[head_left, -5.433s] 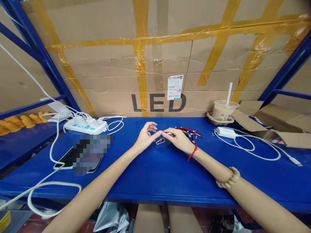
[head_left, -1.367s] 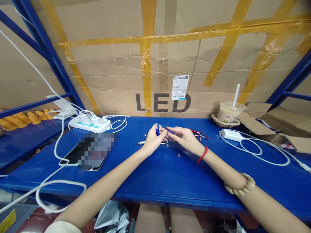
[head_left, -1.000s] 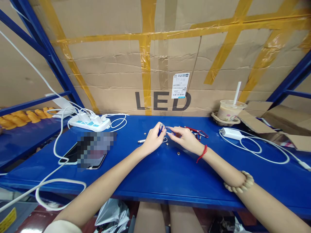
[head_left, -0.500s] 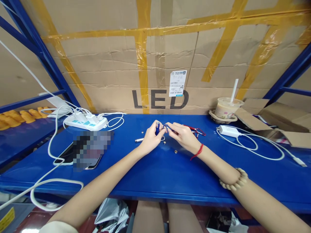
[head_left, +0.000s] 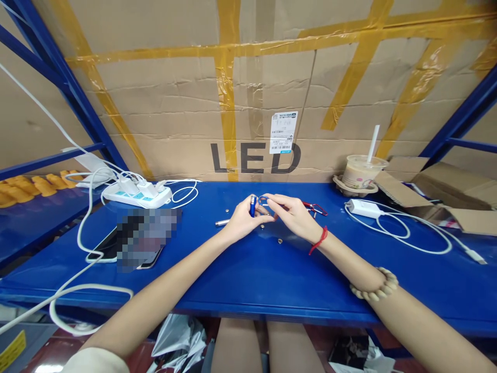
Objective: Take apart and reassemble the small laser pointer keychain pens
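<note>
My left hand (head_left: 244, 220) is closed around a small blue cylinder (head_left: 252, 205) with a shiny band near its top. Close on its right, my right hand (head_left: 295, 215) has its fingertips pinched at a blue wire-like loop (head_left: 263, 199). Whether the loop joins the cylinder is hidden by the fingers. Behind the right hand lies a red carabiner (head_left: 319, 209), partly covered. A silver tube (head_left: 222, 223) rests left of my left hand. Small round metallic pieces lie about, one piece (head_left: 280, 241) below the hands and another piece (head_left: 227, 211) farther left.
A white power strip (head_left: 135, 196) with plugs and cables stands back left. In front of it lie phones (head_left: 106, 248), partly blurred. On the right are a drink cup (head_left: 363, 171) with a straw, a white adapter (head_left: 365, 209) with its cable, and an open cardboard box (head_left: 458, 191).
My hands have drawn slightly apart, and the blue cylinder shows more in my left hand. My right hand has shifted a little right, covering more of the red carabiner.
</note>
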`<state>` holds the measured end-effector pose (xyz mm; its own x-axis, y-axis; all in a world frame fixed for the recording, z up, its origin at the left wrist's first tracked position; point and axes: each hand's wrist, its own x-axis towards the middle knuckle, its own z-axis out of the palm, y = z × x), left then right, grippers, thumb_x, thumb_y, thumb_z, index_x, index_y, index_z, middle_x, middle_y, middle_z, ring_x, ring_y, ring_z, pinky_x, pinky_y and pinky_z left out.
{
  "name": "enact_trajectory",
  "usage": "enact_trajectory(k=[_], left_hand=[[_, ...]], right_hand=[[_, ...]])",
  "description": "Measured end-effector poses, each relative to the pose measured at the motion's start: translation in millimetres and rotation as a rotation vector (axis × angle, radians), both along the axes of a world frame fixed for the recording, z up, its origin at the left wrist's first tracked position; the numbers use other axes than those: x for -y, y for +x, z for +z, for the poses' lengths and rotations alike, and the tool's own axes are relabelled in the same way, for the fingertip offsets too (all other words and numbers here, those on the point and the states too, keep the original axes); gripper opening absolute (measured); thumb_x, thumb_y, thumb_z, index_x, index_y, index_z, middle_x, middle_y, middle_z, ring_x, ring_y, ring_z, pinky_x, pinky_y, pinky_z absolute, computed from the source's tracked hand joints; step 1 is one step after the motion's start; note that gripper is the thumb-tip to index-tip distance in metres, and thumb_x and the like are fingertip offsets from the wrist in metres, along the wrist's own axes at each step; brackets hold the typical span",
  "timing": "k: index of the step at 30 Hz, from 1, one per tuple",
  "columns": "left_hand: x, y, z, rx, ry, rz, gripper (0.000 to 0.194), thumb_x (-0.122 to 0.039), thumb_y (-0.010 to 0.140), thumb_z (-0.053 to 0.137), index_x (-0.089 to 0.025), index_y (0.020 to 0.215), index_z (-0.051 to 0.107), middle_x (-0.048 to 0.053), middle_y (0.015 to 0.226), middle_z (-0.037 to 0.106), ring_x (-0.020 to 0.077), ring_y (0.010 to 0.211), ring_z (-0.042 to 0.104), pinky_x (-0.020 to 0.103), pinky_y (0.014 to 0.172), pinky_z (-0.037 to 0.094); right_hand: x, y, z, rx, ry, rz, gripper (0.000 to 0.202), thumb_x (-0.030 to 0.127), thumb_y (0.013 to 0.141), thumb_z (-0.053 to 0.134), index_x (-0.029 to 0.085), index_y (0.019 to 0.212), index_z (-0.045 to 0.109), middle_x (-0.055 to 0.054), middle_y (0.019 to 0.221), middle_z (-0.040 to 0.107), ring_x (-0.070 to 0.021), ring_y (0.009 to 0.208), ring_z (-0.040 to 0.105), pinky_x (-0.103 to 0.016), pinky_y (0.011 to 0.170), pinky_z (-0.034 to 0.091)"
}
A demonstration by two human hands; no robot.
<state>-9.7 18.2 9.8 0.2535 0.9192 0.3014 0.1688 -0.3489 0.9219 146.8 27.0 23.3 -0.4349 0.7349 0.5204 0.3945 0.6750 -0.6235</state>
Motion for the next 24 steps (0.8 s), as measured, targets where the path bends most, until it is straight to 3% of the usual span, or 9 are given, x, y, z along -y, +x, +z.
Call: enact_trajectory(k=[2,5,7,9,12,17,21,24], left_hand=[[-3.7,-5.2,2.0,-0.082,0.068,0.095,0.037,-0.026,0.058,0.072,-0.018,0.069,0.037,-0.002,0.065,0.061,0.0087,0.054,0.052,0.022,0.057,0.041],[-10.0,-14.4,4.6,-0.096,0.095,0.242,0.042,-0.029,0.056,0.073,-0.018,0.067,0.034,-0.001,0.068,0.063,0.0077,0.053,0.049,0.022,0.055,0.039],[-11.4,-16.5,4.9,-0.023,0.061,0.221,0.041,-0.029,0.058,0.071,-0.019,0.069,0.033,0.001,0.073,0.064,0.0074,0.054,0.049,0.022,0.056,0.039],[-9.0,-13.8,4.5,0.063,0.009,0.149,0.041,-0.027,0.060,0.070,-0.019,0.071,0.032,0.002,0.077,0.065,0.0072,0.056,0.050,0.021,0.057,0.040],[-1.6,-4.5,3.7,0.144,-0.067,0.073,0.043,-0.025,0.058,0.071,-0.019,0.071,0.030,0.003,0.078,0.065,0.0060,0.055,0.050,0.019,0.054,0.040],[0.4,0.1,2.0,0.235,-0.147,0.074,0.044,-0.033,0.059,0.070,-0.020,0.071,0.029,-0.001,0.070,0.062,0.0065,0.051,0.050,0.018,0.047,0.036],[-6.9,-10.3,1.9,0.047,-0.002,0.172,0.042,-0.035,0.058,0.071,-0.019,0.071,0.034,-0.001,0.069,0.062,0.0086,0.054,0.051,0.020,0.052,0.039],[-8.0,-17.0,3.2,-0.225,0.065,0.028,0.040,-0.033,0.054,0.074,-0.019,0.068,0.039,-0.001,0.068,0.063,0.0134,0.062,0.056,0.022,0.058,0.039]], right_hand=[[-7.4,5.8,-2.3,0.050,-0.046,-0.072,0.036,0.035,0.087,0.037,0.021,0.106,0.063,-0.004,0.090,0.067,-0.0117,0.052,0.056,-0.024,0.049,0.046],[-17.4,15.7,-7.6,0.308,-0.032,-0.168,0.031,0.028,0.084,0.040,0.021,0.094,0.068,-0.002,0.070,0.068,-0.0121,0.049,0.057,-0.022,0.048,0.043],[-19.8,19.9,-10.2,0.504,-0.038,-0.218,0.026,0.024,0.082,0.044,0.023,0.085,0.070,-0.001,0.064,0.067,-0.0133,0.055,0.059,-0.021,0.049,0.041],[-18.7,20.8,-10.5,0.593,0.019,-0.269,0.022,0.025,0.080,0.049,0.024,0.081,0.071,-0.002,0.075,0.068,-0.0153,0.066,0.061,-0.021,0.050,0.040],[-14.6,17.7,-6.7,0.468,0.157,-0.268,0.022,0.032,0.082,0.049,0.025,0.090,0.069,-0.004,0.093,0.065,-0.0157,0.075,0.060,-0.022,0.054,0.040],[-12.0,14.0,-0.7,0.279,0.205,-0.081,0.022,0.030,0.085,0.048,0.025,0.096,0.066,-0.002,0.090,0.063,-0.0126,0.076,0.058,-0.021,0.060,0.042],[-12.4,15.9,-1.5,0.365,0.185,-0.109,0.017,0.026,0.080,0.055,0.025,0.092,0.066,-0.001,0.089,0.063,-0.0110,0.069,0.058,-0.020,0.055,0.038],[-13.0,17.2,-3.2,0.436,0.136,-0.094,0.012,0.028,0.078,0.059,0.025,0.085,0.068,0.000,0.085,0.064,-0.0108,0.066,0.058,-0.020,0.053,0.037]])
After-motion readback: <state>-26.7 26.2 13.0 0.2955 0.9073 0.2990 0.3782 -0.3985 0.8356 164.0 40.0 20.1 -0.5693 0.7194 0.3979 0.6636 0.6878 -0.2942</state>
